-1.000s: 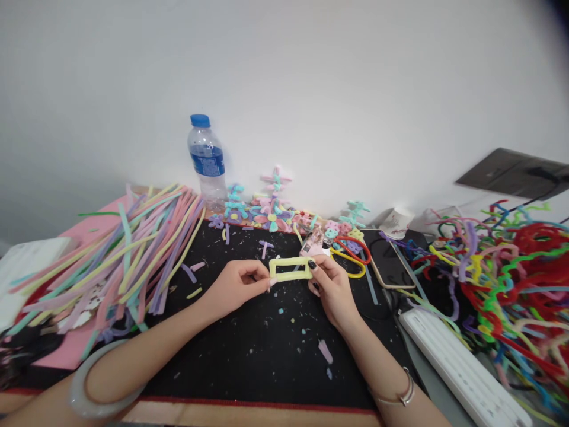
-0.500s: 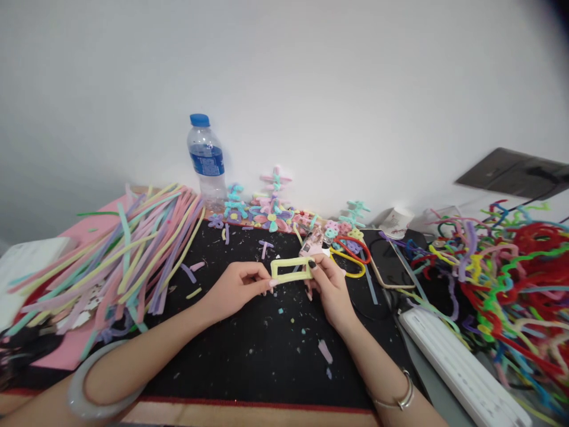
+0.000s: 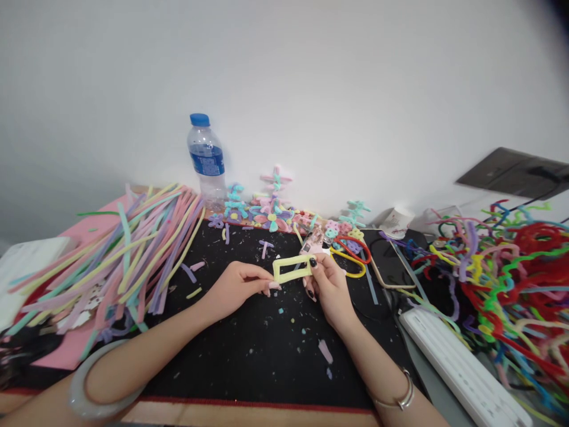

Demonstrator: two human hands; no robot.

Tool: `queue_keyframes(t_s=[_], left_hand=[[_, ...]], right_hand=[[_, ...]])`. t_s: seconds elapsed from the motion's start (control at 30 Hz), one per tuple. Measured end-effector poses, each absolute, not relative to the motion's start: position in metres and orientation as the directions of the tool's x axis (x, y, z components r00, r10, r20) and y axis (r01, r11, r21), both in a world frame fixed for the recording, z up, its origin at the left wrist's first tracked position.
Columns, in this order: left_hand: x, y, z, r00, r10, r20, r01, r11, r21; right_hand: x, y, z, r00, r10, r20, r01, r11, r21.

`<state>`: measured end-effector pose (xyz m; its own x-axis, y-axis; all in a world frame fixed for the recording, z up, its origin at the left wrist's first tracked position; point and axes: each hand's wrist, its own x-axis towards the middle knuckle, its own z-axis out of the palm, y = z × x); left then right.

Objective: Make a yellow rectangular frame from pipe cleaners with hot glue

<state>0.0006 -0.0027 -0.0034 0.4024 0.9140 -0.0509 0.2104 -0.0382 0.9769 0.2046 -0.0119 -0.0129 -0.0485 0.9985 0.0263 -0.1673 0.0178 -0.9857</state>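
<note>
A pale yellow fuzzy strip bent into a rectangular frame (image 3: 291, 261) is held above the black mat (image 3: 267, 362). My left hand (image 3: 237, 289) pinches its lower left corner between thumb and fingers. At the frame's right end, my right hand (image 3: 328, 284) grips it, with the dark-nailed thumb or finger over the edge. Behind the frame lie a small lilac T-shaped piece (image 3: 265, 247) and scissors with red and yellow handles (image 3: 355, 261).
Pastel strips (image 3: 146, 249) pile up at left, tangled bright stems (image 3: 511, 284) at right. A bottle (image 3: 208, 160) and fuzzy flowers (image 3: 272, 222) line the wall. A phone (image 3: 391, 261) and a white power strip (image 3: 462, 367) lie at right.
The yellow frame has tilted slightly, and its left end has shifted a little to the right. My left hand has moved slightly right with it.
</note>
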Motion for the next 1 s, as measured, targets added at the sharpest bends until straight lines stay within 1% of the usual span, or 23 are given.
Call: queue_keyframes(t_s=[0.17,0.63,0.87,1.0], left_hand=[[0.0011,-0.0032,-0.0013,0.408,0.912,-0.048,0.21,-0.043,0.977],[0.0004,-0.0041,0.0043,0.509,0.857,-0.079,0.162,-0.005,0.987],[-0.0001,-0.0051,0.0051,0.582,0.807,-0.097,0.192,-0.021,0.981],[-0.0004,-0.0053,0.0057,0.577,0.812,-0.087,0.185,-0.027,0.982]], right_hand=[[0.2046,-0.0117,-0.0119,-0.021,0.999,0.038,-0.17,0.034,-0.985],[0.2076,-0.0107,-0.0134,-0.019,0.999,0.033,-0.199,0.029,-0.98],[0.2126,-0.008,-0.0115,0.055,0.997,0.049,-0.226,0.06,-0.972],[0.2145,-0.0076,-0.0117,0.058,0.997,0.044,-0.223,0.056,-0.973]])
